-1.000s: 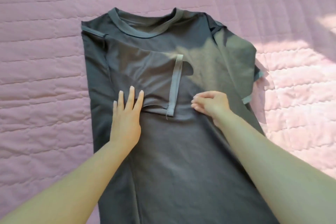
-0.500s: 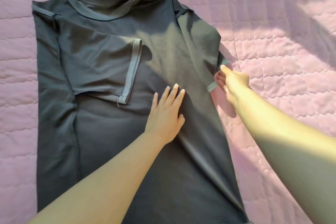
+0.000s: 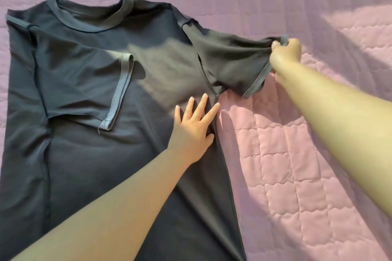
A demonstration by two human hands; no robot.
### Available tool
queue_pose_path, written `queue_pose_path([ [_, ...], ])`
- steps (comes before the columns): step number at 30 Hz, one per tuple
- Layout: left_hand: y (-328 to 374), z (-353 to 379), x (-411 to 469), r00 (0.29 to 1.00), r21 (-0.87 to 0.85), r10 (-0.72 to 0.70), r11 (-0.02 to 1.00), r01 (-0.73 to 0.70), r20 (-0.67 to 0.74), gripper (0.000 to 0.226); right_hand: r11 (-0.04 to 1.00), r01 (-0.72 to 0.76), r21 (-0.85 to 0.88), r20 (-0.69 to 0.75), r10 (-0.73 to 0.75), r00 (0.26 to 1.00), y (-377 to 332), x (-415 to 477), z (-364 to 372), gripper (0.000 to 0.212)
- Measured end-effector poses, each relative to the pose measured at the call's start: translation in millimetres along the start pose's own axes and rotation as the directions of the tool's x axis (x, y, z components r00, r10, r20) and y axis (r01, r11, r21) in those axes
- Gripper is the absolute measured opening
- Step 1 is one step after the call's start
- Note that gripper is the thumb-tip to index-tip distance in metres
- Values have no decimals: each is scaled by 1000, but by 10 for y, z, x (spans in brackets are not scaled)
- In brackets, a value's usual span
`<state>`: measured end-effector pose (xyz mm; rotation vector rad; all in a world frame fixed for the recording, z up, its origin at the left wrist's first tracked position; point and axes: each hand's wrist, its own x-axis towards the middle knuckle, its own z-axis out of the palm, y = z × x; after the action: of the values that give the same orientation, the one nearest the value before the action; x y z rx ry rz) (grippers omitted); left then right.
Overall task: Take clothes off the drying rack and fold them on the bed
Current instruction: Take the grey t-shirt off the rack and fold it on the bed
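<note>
A dark grey T-shirt (image 3: 101, 154) lies flat on the pink quilted bed (image 3: 297, 165), collar at the far side. Its left sleeve (image 3: 84, 82) is folded in over the chest. My left hand (image 3: 194, 127) presses flat, fingers spread, on the shirt body beside the right armpit seam. My right hand (image 3: 285, 50) grips the hem of the right sleeve (image 3: 231, 63) and holds it stretched out to the right, lifted a little off the quilt.
The quilt spreads around the shirt on all sides, with a sunlit patch at the right and shadow bands across the far right. The drying rack is out of view.
My right hand took hold of the right sleeve's hem and pulled it out to the right. My left hand slid right across the shirt to the armpit seam.
</note>
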<state>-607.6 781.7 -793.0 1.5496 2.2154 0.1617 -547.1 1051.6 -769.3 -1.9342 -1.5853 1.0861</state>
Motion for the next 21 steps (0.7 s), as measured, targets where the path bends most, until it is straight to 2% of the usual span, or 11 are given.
queue_pose_path([
  [3, 31, -28, 107, 995, -3, -18, 1000, 18, 93, 81, 999, 40, -1, -3, -40, 999, -66, 190, -93, 5],
  [4, 43, -34, 139, 992, -19, -32, 999, 34, 123, 82, 1000, 10, 4, 7, -10, 1000, -31, 168, -81, 7],
  [6, 73, -40, 169, 987, -54, -55, 997, 64, 150, 86, 992, -119, 38, 75, 116, 990, 89, 44, -43, 26],
  [9, 118, -36, 175, 987, -111, -76, 990, 92, 139, 95, 929, -313, 196, 268, 256, 929, 255, -242, -19, 81],
  [11, 113, -44, 199, 985, -157, -99, 980, 120, 139, 101, 969, -197, 150, 240, 158, 958, 328, -409, -35, 121],
  [13, 94, -73, 234, 980, -165, -109, 977, 137, 168, 101, 984, 159, -85, 246, -134, 960, 353, -580, -67, 130],
  [15, 90, -94, 248, 976, -133, -100, 983, 127, 195, 98, 746, 561, -359, 376, -434, 819, 366, -702, -77, 121],
  [17, 94, -103, 230, 975, -105, -84, 989, 107, 207, 95, 471, 726, -502, 570, -451, 687, 442, -695, -42, 103],
  [18, 90, -97, 215, 974, -99, -78, 990, 101, 211, 93, 415, 738, -532, 610, -416, 674, 467, -695, -31, 88],
  [19, 88, -97, 207, 974, -97, -71, 991, 94, 213, 92, 425, 723, -545, 600, -404, 690, 479, -677, -31, 71],
  [21, 73, -101, 204, 971, -95, -61, 992, 84, 230, 91, 552, 642, -533, 478, -430, 766, 433, -611, -63, 36],
])
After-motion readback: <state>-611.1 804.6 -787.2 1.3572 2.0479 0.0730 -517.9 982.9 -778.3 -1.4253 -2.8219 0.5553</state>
